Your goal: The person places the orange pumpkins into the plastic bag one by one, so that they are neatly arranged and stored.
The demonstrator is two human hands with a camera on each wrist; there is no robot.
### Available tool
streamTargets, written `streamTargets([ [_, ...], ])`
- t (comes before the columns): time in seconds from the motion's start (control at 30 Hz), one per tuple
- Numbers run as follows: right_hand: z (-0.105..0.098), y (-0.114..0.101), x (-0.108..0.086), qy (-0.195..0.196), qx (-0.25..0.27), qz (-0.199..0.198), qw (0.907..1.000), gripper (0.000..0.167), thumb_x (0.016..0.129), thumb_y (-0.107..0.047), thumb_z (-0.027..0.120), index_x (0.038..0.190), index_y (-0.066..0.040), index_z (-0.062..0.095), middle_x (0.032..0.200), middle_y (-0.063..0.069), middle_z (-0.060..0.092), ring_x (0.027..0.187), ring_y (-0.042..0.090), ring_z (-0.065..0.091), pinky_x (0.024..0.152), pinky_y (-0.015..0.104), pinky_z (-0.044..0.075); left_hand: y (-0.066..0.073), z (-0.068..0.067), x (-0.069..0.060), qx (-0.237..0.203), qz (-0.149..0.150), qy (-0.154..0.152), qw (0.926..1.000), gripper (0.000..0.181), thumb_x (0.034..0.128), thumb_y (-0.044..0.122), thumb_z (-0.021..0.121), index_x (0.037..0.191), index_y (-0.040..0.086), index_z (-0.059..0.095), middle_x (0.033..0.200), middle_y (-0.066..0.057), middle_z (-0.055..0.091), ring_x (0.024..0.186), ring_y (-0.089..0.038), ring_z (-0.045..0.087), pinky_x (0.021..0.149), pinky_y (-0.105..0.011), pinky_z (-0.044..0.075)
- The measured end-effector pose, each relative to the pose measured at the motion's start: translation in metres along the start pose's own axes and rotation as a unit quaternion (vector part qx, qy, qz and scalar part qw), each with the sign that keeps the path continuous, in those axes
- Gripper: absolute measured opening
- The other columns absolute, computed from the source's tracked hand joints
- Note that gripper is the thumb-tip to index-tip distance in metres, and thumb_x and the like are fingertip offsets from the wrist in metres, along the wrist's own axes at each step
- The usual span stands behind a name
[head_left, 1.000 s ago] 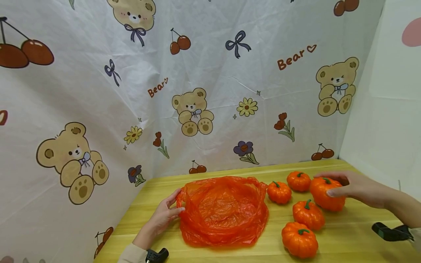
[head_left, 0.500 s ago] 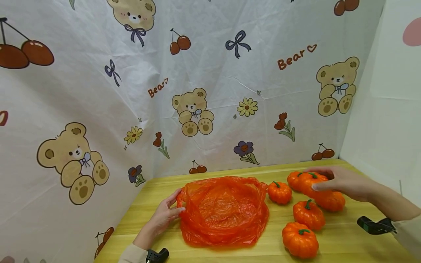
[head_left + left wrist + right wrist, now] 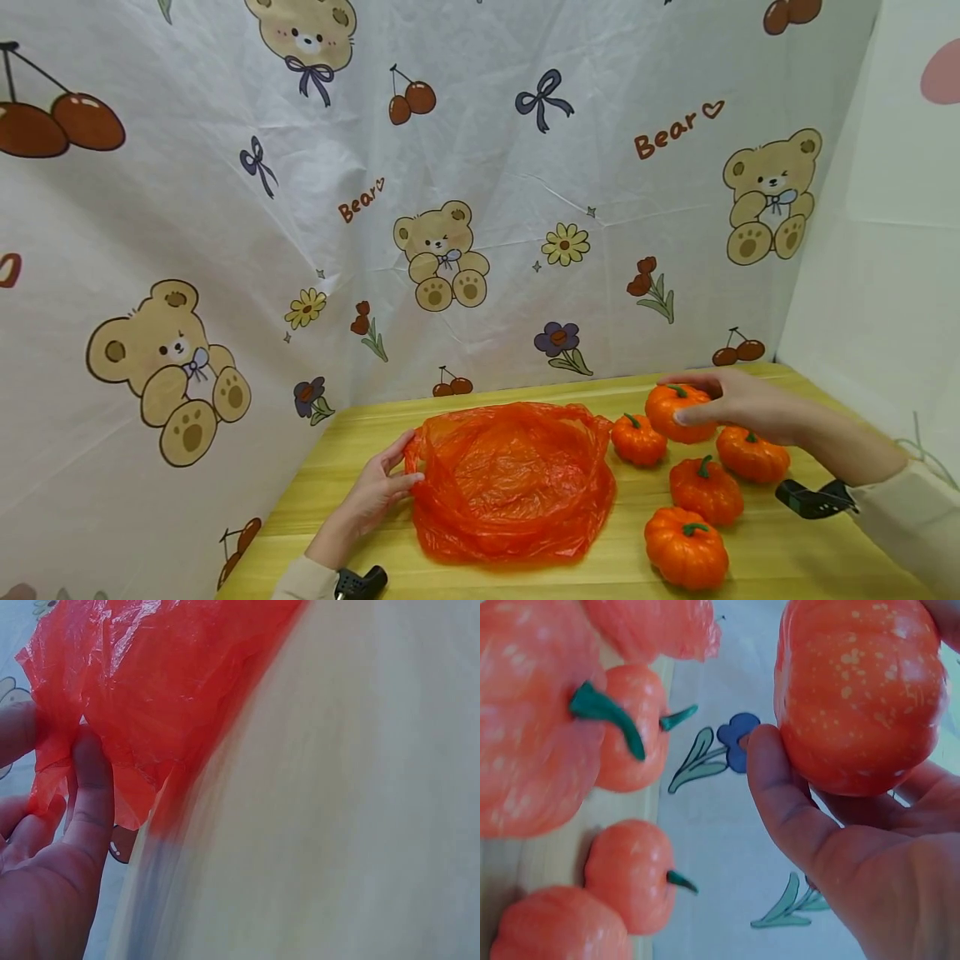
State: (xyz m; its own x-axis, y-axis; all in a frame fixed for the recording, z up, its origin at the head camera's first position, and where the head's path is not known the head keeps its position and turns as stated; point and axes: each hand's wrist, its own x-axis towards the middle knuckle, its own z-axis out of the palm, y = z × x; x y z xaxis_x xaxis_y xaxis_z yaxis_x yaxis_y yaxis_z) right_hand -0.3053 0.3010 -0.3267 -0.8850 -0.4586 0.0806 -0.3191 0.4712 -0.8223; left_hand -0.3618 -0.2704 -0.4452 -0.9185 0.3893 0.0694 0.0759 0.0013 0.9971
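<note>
A thin red plastic bag [image 3: 517, 487] stands on the table with its mouth spread wide. At its left edge my left hand [image 3: 375, 492] pinches the film between thumb and fingers; in the left wrist view the left hand [image 3: 60, 855] has the crumpled bag [image 3: 165, 682] at its fingertips. My right hand [image 3: 746, 406] grips a small orange pumpkin [image 3: 675, 415] by its sides, raised above the table right of the bag. The right wrist view shows this pumpkin [image 3: 861, 690] between thumb and fingers. It hides whatever lies directly behind it.
More small pumpkins lie on the wooden table [image 3: 600, 575]: one beside the bag [image 3: 638, 440], one under the right forearm [image 3: 752, 455], one closer [image 3: 706, 490] and one nearest [image 3: 686, 548]. A bear-patterned cloth [image 3: 480, 350] hangs behind.
My right hand has lifted the pumpkin and carried it left toward the bag, uncovering another pumpkin behind where it was. My left hand keeps its hold on the bag.
</note>
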Motion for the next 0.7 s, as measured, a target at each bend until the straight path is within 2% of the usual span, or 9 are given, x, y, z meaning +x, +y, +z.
streamTargets([
  [0.1,0.004,-0.005,0.006,0.011,-0.014,0.009,0.9998,0.067,0.098,-0.027,0.068,0.154,0.000,0.043,0.144,0.026,0.055,0.122,0.034,0.060,0.095,0.044,0.059,0.001,0.000,0.000,0.000,0.000,-0.002,1.0000,0.092,0.0954,0.003,0.070,0.167,0.012,0.013,0.174,-0.014,0.010,0.130,-0.026,0.060,0.096,-0.031,0.060],
  [0.27,0.012,-0.013,0.017,0.010,0.011,0.033,0.9994,0.071,0.096,-0.029,0.071,0.155,0.000,0.041,0.139,0.022,0.059,0.116,0.030,0.064,0.093,0.038,0.059,0.001,0.000,-0.001,-0.001,0.001,-0.005,1.0000,0.093,0.0951,0.003,0.071,0.167,0.013,0.013,0.174,-0.015,0.009,0.130,-0.026,0.060,0.096,-0.032,0.060],
  [0.47,0.021,-0.022,0.029,0.013,-0.014,0.023,0.9996,0.072,0.094,-0.034,0.073,0.153,-0.002,0.045,0.143,0.019,0.060,0.126,0.031,0.058,0.102,0.046,0.055,-0.001,-0.001,-0.001,-0.001,0.001,-0.003,1.0000,0.092,0.0954,0.003,0.070,0.167,0.014,0.014,0.174,-0.015,0.011,0.126,-0.024,0.062,0.096,-0.031,0.060],
  [0.6,0.028,-0.027,0.040,0.005,0.001,0.027,0.9996,0.072,0.093,-0.033,0.074,0.152,-0.001,0.047,0.136,0.015,0.065,0.120,0.027,0.062,0.101,0.044,0.057,-0.001,-0.001,-0.001,-0.004,0.003,-0.003,1.0000,0.092,0.0953,0.002,0.070,0.167,0.013,0.013,0.174,-0.015,0.010,0.123,-0.022,0.064,0.095,-0.031,0.060],
  [0.7,0.034,-0.031,0.048,-0.003,0.020,0.030,0.9993,0.071,0.093,-0.030,0.075,0.151,0.000,0.047,0.132,0.014,0.066,0.112,0.024,0.065,0.096,0.037,0.058,-0.001,0.000,0.000,-0.002,0.004,-0.005,1.0000,0.092,0.0955,0.002,0.070,0.167,0.013,0.013,0.174,-0.015,0.010,0.124,-0.022,0.064,0.095,-0.030,0.060],
])
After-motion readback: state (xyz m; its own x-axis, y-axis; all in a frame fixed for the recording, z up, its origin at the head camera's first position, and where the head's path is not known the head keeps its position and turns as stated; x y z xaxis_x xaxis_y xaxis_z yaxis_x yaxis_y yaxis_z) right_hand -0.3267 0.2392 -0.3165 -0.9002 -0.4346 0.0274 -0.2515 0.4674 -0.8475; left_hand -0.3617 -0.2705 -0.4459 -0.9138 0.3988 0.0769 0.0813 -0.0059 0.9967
